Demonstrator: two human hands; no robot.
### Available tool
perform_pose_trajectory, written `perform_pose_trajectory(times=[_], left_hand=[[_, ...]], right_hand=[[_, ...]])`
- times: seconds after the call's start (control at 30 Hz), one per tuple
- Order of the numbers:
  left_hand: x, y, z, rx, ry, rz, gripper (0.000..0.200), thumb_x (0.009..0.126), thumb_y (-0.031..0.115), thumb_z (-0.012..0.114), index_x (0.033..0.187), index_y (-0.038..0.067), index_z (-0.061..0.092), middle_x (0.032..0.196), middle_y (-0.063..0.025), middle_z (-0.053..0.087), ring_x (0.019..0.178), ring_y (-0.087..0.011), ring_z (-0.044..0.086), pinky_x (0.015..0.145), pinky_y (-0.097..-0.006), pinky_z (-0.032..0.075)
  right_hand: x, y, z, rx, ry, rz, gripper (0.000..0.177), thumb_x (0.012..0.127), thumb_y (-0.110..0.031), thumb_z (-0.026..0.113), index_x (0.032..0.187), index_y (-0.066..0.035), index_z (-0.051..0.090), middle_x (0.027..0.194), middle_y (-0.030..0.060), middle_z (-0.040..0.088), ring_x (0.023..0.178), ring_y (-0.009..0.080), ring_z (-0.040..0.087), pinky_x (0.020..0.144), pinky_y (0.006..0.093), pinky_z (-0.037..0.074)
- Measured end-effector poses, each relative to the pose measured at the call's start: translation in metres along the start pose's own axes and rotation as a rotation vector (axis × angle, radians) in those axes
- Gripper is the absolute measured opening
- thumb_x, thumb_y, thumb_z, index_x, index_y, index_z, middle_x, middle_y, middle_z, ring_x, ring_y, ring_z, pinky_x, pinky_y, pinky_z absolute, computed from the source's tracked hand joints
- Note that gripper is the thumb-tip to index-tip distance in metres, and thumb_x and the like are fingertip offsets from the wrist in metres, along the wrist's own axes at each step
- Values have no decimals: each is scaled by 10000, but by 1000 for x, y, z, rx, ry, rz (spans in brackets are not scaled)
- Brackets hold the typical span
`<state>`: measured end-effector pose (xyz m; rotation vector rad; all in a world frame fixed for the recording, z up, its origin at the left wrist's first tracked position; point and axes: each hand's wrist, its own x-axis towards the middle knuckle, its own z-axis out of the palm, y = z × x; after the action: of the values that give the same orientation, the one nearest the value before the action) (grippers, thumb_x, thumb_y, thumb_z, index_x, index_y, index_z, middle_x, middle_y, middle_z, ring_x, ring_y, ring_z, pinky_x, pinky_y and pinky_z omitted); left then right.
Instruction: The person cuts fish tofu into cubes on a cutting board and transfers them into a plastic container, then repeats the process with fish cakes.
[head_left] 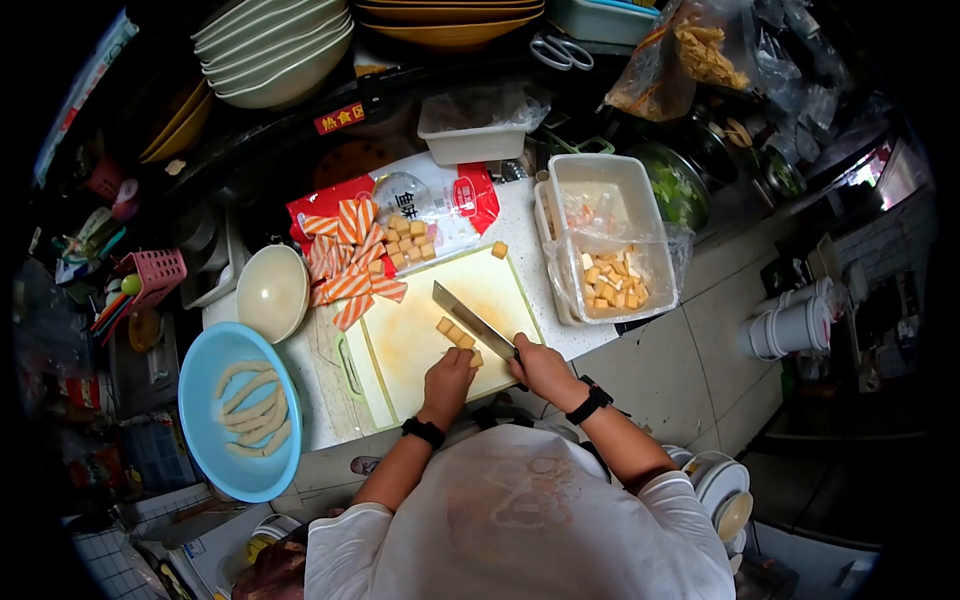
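Right hand (543,372) is clamped on the handle of the knife (468,317); the blade lies just beside my row of tan cubes (455,332) on the cutting board (400,335). My left hand (449,382) is at the row's near end; I cannot tell whether its fingers pinch or merely touch. Hazard: a fingertip straying under the edge could be cut; a shifting cube could deflect the blade. The board rests on a white worktop (325,410), between a blue basin (198,420) and a plastic container (604,178); tiled floor (700,330) shows beyond.
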<state>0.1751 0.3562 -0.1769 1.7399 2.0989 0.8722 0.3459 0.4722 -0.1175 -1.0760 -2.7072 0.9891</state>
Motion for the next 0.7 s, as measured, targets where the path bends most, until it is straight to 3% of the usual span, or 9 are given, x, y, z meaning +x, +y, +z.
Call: perform_pose_trajectory(times=[0.17,0.37,0.7], left_hand=[[11,4,9,45,41,-12,297,749,171,765,958,44,596,874,-124,634,780,-310,646,657,-409,524],[1,5,3,120,-4,-98,299,738,158,761,946,34,586,883,-127,630,768,-309,645,650,-401,526],[6,5,11,154,58,-70,302,740,177,770,941,46,587,872,-116,621,768,-294,642,632,-394,520]], right_hand=[[2,8,-7,-43,-14,50,218,882,-142,570,971,4,437,766,239,633,737,442,626,642,517,496],[2,14,-7,-42,-1,32,232,883,-154,578,981,0,434,765,239,635,737,443,627,636,520,500],[0,21,0,-31,-7,7,242,882,-153,588,981,2,430,749,234,636,716,443,628,623,521,501]])
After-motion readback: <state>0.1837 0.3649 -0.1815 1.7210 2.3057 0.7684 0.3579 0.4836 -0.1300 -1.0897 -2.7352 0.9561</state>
